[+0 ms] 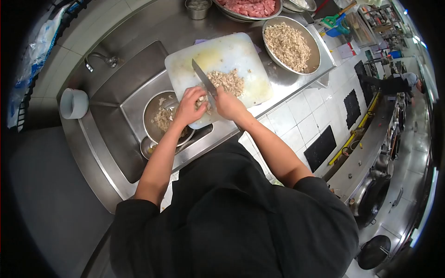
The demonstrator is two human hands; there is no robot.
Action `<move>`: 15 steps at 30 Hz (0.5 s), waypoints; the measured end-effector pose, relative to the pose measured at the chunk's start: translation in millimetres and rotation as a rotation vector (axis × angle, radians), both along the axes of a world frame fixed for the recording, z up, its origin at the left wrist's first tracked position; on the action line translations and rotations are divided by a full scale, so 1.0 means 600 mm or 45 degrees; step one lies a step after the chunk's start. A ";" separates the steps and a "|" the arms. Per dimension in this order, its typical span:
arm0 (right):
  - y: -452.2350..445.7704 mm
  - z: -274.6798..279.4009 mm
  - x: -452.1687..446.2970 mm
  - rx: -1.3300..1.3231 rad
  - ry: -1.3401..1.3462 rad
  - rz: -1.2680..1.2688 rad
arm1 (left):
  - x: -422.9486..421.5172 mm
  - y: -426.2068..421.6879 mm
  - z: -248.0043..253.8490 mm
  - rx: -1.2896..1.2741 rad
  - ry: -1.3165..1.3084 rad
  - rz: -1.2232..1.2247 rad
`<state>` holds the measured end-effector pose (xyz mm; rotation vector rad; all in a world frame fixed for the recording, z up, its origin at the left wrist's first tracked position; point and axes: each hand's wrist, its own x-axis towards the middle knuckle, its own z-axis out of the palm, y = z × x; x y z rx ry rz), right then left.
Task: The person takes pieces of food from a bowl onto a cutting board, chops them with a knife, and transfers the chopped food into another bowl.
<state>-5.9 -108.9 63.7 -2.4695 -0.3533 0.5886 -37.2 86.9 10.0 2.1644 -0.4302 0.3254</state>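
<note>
My right hand (230,104) is closed around the handle of a kitchen knife (202,75), whose blade points up and left over the white cutting board (181,69). My left hand (187,107) is to the left of the blade, its fingers curled over some pale brown food pieces (202,103) on the board. A pile of chopped pale brown food (230,82) lies right of the knife; I cannot tell its kind. Below the board's left edge, a metal bowl (149,109) in the sink holds larger pieces of similar food, partly covered by my left forearm.
A large metal bowl (314,64) of chopped food stands right of the board. Behind are a bowl of raw meat (250,7) and a small metal pot (198,10). A faucet (99,60) and white container (74,103) flank the sink (104,104). A person (391,85) is far right.
</note>
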 end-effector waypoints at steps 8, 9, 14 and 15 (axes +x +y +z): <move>0.006 0.030 -0.095 -0.180 0.225 0.041 | -0.008 0.015 -0.005 0.071 0.170 -0.081; 0.014 0.001 -0.088 -0.184 0.230 0.049 | -0.011 0.015 -0.008 0.063 0.170 -0.086; 0.016 -0.024 -0.028 0.083 0.085 0.000 | -0.013 0.015 -0.032 0.015 0.100 -0.051; 0.013 0.003 -0.028 0.052 0.111 0.045 | -0.009 0.015 -0.028 0.021 0.091 -0.028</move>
